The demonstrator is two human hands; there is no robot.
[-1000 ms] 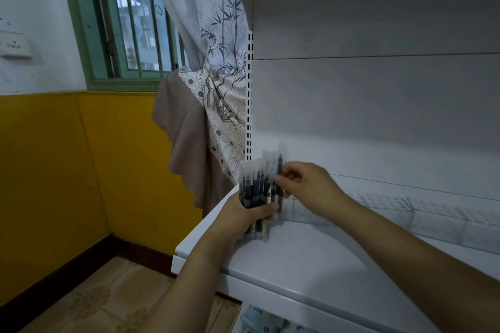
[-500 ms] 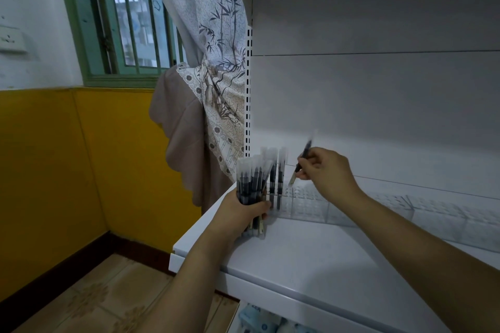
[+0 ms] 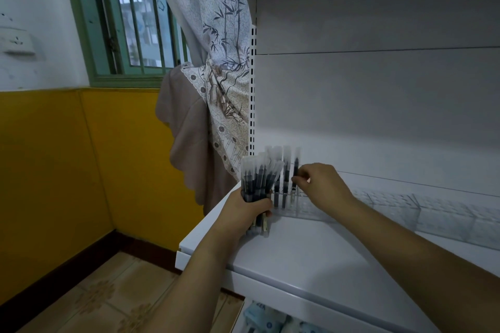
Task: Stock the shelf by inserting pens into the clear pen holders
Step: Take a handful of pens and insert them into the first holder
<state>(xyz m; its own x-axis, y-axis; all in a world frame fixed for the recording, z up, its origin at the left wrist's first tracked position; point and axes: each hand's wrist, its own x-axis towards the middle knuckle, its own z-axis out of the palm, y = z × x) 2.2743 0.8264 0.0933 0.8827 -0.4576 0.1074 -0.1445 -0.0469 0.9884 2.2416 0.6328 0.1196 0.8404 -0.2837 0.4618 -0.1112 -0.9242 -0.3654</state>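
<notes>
My left hand (image 3: 244,211) grips a bundle of black pens with frosted caps (image 3: 257,178), held upright at the left end of the white shelf (image 3: 311,251). A row of clear pen holders (image 3: 392,205) runs along the back of the shelf. Two pens (image 3: 281,178) stand upright in the leftmost holder. My right hand (image 3: 322,186) pinches a third pen (image 3: 296,167) that stands upright in a slot just right of those two.
The shelf's white back panel (image 3: 378,94) and slotted upright (image 3: 253,89) rise behind the holders. A patterned curtain (image 3: 221,62) hangs to the left by a green window (image 3: 130,21). Packaged goods (image 3: 270,319) lie on the shelf below.
My right hand took one pen from the bundle, carried it right and lowered it upright into the holder beside the two standing pens. My left hand kept the bundle still.
</notes>
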